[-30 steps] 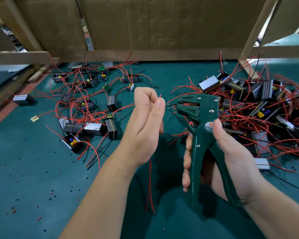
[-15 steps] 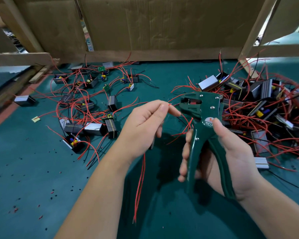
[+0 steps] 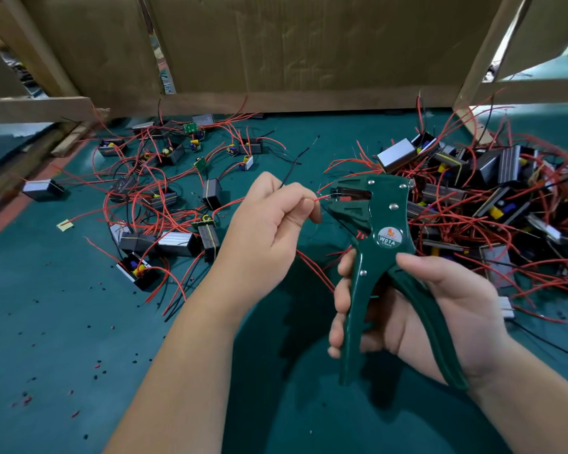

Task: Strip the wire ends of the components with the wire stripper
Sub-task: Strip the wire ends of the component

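Stripping under way: one wire end at the tool's mouth, squeeze not yet made

Red wire (image 3: 320, 198) pinched between thumb and forefinger of the left hand (image 3: 269, 237), tip just at the open mouth of the green wire stripper (image 3: 374, 231), with a black wire (image 3: 292, 172) rising from the same fingers; right hand (image 3: 440, 309) curled round the tool's handles, handles apart, so judged as not yet squeezed; red and black insulation scraps (image 3: 95, 365) scattered on the green desk (image 3: 46, 322), taken as proof of some ends already stripped; components spread loosely at left (image 3: 164, 198), denser tangled heap at right (image 3: 489, 204), judged as mostly awaiting work, though bare ends too small to confirm on either side; no bin or tray in view, all components lying loose on the desk in front of a cardboard wall (image 3: 309, 44)
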### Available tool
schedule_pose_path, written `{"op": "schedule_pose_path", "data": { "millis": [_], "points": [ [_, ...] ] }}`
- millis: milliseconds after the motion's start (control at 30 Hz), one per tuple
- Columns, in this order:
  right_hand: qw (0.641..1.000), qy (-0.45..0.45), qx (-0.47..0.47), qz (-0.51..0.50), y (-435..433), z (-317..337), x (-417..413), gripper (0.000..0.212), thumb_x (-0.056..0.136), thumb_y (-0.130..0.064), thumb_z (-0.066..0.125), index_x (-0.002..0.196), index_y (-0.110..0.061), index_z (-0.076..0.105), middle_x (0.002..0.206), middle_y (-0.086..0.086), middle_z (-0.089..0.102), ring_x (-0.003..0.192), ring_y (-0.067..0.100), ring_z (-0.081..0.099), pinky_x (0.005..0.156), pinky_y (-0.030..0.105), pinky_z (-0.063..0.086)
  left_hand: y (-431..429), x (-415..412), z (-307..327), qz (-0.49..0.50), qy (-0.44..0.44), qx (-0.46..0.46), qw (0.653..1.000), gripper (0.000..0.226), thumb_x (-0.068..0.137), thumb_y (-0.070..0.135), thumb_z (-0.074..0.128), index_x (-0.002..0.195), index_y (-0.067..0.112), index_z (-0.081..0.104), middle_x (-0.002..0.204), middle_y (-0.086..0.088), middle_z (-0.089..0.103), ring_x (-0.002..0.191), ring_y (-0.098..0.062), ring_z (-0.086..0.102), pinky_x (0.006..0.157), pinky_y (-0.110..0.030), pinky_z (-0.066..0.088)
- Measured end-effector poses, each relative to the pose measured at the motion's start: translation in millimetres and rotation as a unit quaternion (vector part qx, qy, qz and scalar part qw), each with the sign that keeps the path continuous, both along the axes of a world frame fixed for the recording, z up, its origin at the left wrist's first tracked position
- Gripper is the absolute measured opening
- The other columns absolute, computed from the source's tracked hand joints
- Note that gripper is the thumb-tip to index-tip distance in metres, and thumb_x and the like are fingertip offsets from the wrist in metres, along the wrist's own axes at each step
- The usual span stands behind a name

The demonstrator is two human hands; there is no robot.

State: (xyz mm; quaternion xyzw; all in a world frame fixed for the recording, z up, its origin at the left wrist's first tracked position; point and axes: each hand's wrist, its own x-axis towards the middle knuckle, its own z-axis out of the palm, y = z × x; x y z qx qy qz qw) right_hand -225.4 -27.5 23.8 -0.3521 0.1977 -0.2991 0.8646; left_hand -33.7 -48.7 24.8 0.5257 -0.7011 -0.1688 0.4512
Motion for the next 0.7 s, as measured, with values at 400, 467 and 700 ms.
{"op": "schedule_pose_path", "data": {
  "millis": [400, 467, 700],
  "points": [
    [0.999, 0.024, -0.031, 0.006, 3.0, -5.2, 3.8, 0.050, 0.065, -0.039, 0.080, 0.097, -0.004, 0.064, 0.082, 0.025, 0.059, 0.072, 0.042, 0.062, 0.070, 0.055, 0.052, -5.5, 0.1, -2.0, 0.056, -0.081, -0.084, 0.992, 0.022, 0.094, 0.017, 0.049, 0.090, 0.009, 0.069, 0.078, -0.010, 0.038, 0.072, -0.021, 0.038, 0.063, -0.038, 0.038],
    [0.999, 0.039, -0.031, -0.006, 3.6, -5.9, 4.3, 0.051, 0.064, -0.042, 0.081, 0.095, -0.005, 0.064, 0.080, 0.025, 0.059, 0.069, 0.042, 0.062, 0.067, 0.054, 0.052, -5.0, -0.1, -2.2, 0.049, -0.072, -0.088, 0.992, 0.026, 0.094, 0.022, 0.045, 0.090, 0.011, 0.068, 0.079, -0.011, 0.039, 0.071, -0.024, 0.041, 0.063, -0.040, 0.041],
    [0.997, 0.072, -0.030, -0.024, 3.7, -6.4, 5.2, 0.057, 0.063, -0.053, 0.081, 0.090, -0.006, 0.063, 0.074, 0.023, 0.059, 0.062, 0.039, 0.062, 0.061, 0.051, 0.053, -5.9, 0.2, -2.5, 0.039, -0.080, -0.088, 0.992, 0.027, 0.093, 0.024, 0.043, 0.090, 0.013, 0.067, 0.080, -0.012, 0.040, 0.072, -0.029, 0.045, 0.065, -0.046, 0.045]
  ]
}}
